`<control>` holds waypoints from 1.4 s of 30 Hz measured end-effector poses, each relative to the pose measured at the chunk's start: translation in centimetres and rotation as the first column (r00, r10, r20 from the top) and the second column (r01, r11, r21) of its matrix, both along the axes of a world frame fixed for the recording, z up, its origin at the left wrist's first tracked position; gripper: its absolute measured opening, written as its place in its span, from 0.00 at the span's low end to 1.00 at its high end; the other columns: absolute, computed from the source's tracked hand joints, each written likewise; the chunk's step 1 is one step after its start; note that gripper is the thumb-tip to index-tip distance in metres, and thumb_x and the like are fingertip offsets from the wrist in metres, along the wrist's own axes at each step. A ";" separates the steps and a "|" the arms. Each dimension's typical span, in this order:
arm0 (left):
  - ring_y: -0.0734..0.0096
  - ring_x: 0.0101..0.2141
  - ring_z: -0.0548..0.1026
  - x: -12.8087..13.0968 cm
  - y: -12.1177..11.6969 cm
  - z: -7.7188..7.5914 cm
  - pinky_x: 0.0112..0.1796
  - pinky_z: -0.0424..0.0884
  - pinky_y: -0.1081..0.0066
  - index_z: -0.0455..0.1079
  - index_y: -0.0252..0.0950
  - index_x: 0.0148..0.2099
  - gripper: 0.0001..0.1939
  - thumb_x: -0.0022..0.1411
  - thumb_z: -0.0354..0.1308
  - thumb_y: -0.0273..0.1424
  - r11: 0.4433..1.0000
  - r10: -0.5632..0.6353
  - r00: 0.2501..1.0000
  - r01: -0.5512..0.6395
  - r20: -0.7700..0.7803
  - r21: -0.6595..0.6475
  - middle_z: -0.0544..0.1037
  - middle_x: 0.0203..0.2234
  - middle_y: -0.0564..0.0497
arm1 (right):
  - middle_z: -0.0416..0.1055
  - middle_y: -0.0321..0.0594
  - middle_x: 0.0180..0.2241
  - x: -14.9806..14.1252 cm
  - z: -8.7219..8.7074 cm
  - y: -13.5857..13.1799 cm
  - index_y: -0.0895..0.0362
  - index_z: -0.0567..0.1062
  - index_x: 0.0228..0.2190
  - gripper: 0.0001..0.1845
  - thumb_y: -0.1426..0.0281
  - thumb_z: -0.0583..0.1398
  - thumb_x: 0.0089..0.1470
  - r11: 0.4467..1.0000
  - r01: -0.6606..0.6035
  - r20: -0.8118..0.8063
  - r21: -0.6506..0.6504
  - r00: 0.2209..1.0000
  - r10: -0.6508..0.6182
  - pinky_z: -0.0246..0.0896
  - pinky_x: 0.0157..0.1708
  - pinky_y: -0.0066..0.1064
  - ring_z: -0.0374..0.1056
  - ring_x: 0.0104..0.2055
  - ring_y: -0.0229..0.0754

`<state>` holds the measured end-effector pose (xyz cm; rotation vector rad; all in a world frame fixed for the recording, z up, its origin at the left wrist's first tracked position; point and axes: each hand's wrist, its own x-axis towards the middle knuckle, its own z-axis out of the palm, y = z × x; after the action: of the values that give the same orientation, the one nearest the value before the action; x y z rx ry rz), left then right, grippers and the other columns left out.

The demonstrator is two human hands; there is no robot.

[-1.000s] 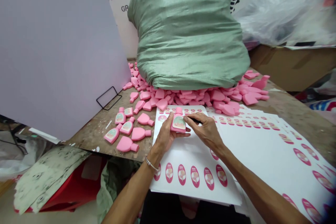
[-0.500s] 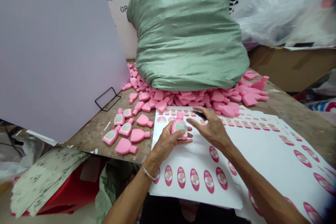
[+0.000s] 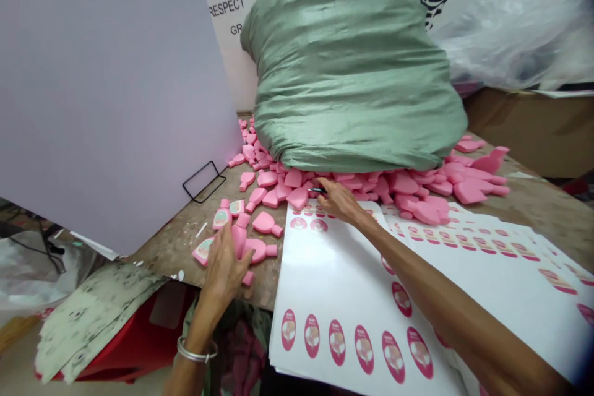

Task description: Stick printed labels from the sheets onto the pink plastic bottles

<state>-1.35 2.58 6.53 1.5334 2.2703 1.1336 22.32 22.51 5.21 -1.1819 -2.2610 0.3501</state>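
Observation:
My left hand (image 3: pixel 225 266) rests on the small group of pink flat bottles (image 3: pixel 260 223) near the table's left edge, its fingers curled round one pink bottle (image 3: pixel 239 238). Some bottles in that group carry oval labels (image 3: pixel 221 218). My right hand (image 3: pixel 338 199) reaches across the white sticker sheet (image 3: pixel 334 272) to the edge of the big heap of pink bottles (image 3: pixel 408 189). It pinches a thin dark tool (image 3: pixel 317 190) whose tip touches the heap. Pink oval stickers (image 3: pixel 336 341) line the sheet's near edge.
A large green sack (image 3: pixel 352 68) lies on the heap at the back. A lavender board (image 3: pixel 102 86) leans on a black wire stand (image 3: pixel 204 180) at the left. More sticker sheets (image 3: pixel 501 272) spread to the right. A cardboard box (image 3: pixel 538 127) stands at the back right, a red stool (image 3: pixel 134 334) below the table.
My left hand carried the labelled bottle from the sticker sheet left to the small group. My right hand moved forward to the heap. The view shifted a little.

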 end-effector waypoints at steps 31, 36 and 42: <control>0.67 0.27 0.78 10.6 -0.3 -0.6 0.31 0.75 0.71 0.70 0.32 0.37 0.18 0.55 0.63 0.43 0.909 -0.188 0.433 0.416 0.881 -0.010 0.77 0.27 0.48 | 0.71 0.36 0.21 15.0 -3.7 -15.8 0.53 0.69 0.26 0.23 0.45 0.59 0.44 0.770 0.447 0.055 -0.455 0.877 -0.477 0.58 0.22 0.33 0.66 0.22 0.43; 0.64 0.29 0.79 10.7 -1.1 -0.9 0.33 0.76 0.69 0.71 0.31 0.38 0.19 0.56 0.61 0.44 0.914 -0.198 0.488 0.404 0.850 -0.019 0.78 0.26 0.46 | 0.63 0.30 0.17 14.6 -4.3 -15.9 0.54 0.65 0.21 0.19 0.52 0.61 0.44 0.763 0.422 -0.128 -0.490 0.831 -0.542 0.54 0.21 0.28 0.58 0.21 0.36; 0.60 0.31 0.80 9.4 -1.6 -2.5 0.34 0.78 0.67 0.71 0.31 0.43 0.26 0.48 0.67 0.44 0.956 -0.038 0.479 0.274 0.877 -0.108 0.81 0.32 0.44 | 0.58 0.31 0.17 12.7 -2.7 -17.4 0.55 0.60 0.19 0.20 0.54 0.58 0.48 0.787 0.321 -0.269 -0.528 0.815 -0.513 0.46 0.21 0.26 0.52 0.22 0.34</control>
<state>8.06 1.00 4.00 0.7261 1.4249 1.1470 35.06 5.09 2.53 -1.6447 -1.5269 0.8947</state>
